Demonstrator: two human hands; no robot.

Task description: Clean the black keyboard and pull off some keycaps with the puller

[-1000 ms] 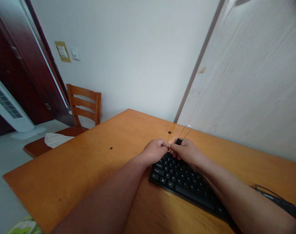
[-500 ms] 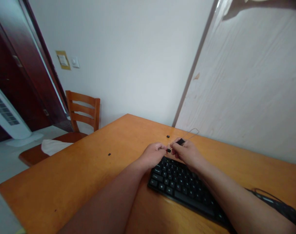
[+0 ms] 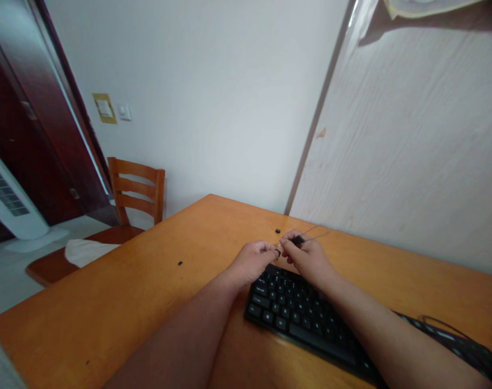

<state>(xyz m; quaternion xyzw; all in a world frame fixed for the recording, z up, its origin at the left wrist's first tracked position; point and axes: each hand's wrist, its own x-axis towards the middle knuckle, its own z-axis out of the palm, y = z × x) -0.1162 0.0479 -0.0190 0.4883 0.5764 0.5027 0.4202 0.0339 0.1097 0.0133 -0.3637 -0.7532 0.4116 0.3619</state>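
Close together above the keyboard's far left corner, my two hands meet. My left hand [image 3: 251,263] pinches a small black keycap [image 3: 277,252] between thumb and fingers; most of it is covered. Closed around the black handle of a wire keycap puller [image 3: 297,240] is my right hand [image 3: 308,260], its fingertips almost touching the keycap. Thin wires stick out from the handle toward the back right. Below lies a black keyboard [image 3: 292,310], partly hidden under my right forearm. Just beyond my hands, another black keycap [image 3: 277,230] rests on the table.
A tiny black piece [image 3: 180,263] lies on the wooden table [image 3: 148,302] to the left. A black cable [image 3: 448,324] curls by the keyboard's right end. Behind the table are a wall [image 3: 213,108] and, at the left, a wooden chair [image 3: 136,186] with white cloth.
The view has tilted up slightly. My hands have drawn a little closer, and the keycap is more covered by my left fingers. The puller's wires have turned and point lower.
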